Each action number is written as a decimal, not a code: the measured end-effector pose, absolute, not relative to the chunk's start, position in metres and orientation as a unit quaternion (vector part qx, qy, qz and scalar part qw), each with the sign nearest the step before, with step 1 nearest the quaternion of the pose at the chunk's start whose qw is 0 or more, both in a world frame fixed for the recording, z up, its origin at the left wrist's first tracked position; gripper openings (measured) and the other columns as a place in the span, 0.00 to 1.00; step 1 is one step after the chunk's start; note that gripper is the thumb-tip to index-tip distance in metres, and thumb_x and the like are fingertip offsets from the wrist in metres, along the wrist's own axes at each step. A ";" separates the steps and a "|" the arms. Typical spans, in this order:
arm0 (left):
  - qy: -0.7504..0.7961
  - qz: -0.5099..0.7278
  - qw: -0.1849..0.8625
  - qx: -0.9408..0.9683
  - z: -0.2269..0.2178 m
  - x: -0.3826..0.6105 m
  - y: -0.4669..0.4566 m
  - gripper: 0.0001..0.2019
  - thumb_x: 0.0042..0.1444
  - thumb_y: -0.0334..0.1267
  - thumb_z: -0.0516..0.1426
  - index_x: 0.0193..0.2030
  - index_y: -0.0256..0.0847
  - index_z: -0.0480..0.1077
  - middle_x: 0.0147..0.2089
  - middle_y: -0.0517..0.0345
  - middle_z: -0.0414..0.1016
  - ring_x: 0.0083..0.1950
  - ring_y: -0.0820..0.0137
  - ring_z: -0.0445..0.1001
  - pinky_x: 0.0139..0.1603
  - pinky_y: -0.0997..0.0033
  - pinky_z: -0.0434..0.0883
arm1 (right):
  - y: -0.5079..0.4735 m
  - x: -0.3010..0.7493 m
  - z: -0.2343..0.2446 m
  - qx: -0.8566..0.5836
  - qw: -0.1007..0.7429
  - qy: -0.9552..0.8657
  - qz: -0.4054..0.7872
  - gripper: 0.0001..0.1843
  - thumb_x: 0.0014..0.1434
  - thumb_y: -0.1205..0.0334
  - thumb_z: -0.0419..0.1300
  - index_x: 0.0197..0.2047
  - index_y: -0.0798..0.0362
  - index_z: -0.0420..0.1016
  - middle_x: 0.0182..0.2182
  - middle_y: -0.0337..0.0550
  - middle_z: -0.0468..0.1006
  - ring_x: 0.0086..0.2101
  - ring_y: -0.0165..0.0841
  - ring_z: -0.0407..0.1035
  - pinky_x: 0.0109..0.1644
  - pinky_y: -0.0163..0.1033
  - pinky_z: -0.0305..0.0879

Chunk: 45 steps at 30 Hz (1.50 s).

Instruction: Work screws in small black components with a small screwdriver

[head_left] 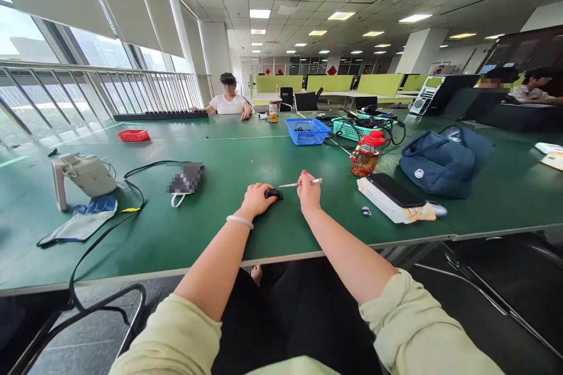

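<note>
My left hand (pixel 257 198) rests on the green table (pixel 211 228) with its fingers closed on a small black object (pixel 274 193). My right hand (pixel 309 190) is just to its right, pinching a thin silver tool (pixel 294 184), perhaps tweezers, whose tip points left at the black object. A white bracelet sits on my left wrist. Two tiny parts (pixel 366 210) lie on the table to the right of my right hand.
A white box with a black phone (pixel 393 198) on it, a red-lidded jar (pixel 366 154), a navy bag (pixel 437 161), blue and green baskets (pixel 308 130) and cables lie right and ahead. A fan, cloth and black cable (pixel 132 184) sit left. Other people sit across the table and at the far right.
</note>
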<state>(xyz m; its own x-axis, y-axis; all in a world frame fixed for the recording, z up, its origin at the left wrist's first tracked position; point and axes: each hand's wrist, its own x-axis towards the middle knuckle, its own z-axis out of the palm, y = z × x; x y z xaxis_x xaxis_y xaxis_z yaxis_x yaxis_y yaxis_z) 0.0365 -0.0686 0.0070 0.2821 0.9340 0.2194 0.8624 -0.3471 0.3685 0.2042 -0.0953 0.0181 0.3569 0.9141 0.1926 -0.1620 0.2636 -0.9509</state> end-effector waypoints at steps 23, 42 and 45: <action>0.547 0.226 0.125 0.796 -0.003 0.031 -0.087 0.19 0.51 0.48 0.62 0.50 0.48 0.76 0.56 0.56 0.76 0.61 0.54 0.67 0.65 0.55 0.64 | -0.107 0.218 -0.007 -0.409 0.702 -0.328 0.482 0.19 0.53 0.57 0.60 0.22 0.49 0.52 0.11 0.25 0.50 0.13 0.20 0.43 0.15 0.30 0.40; 0.546 0.225 0.134 0.795 -0.003 0.030 -0.087 0.19 0.53 0.47 0.61 0.51 0.48 0.76 0.56 0.55 0.76 0.60 0.54 0.68 0.63 0.56 0.65 | -0.105 0.218 -0.010 -0.407 0.709 -0.337 0.467 0.18 0.44 0.60 0.71 0.29 0.51 0.63 0.18 0.27 0.64 0.14 0.18 0.51 0.16 0.29 0.47; 0.546 0.227 0.134 0.795 -0.004 0.030 -0.086 0.20 0.52 0.47 0.61 0.51 0.47 0.76 0.56 0.55 0.76 0.60 0.54 0.68 0.63 0.56 0.65 | -0.104 0.220 -0.011 -0.412 0.710 -0.331 0.466 0.18 0.45 0.58 0.71 0.33 0.52 0.67 0.21 0.29 0.68 0.15 0.19 0.55 0.16 0.30 0.51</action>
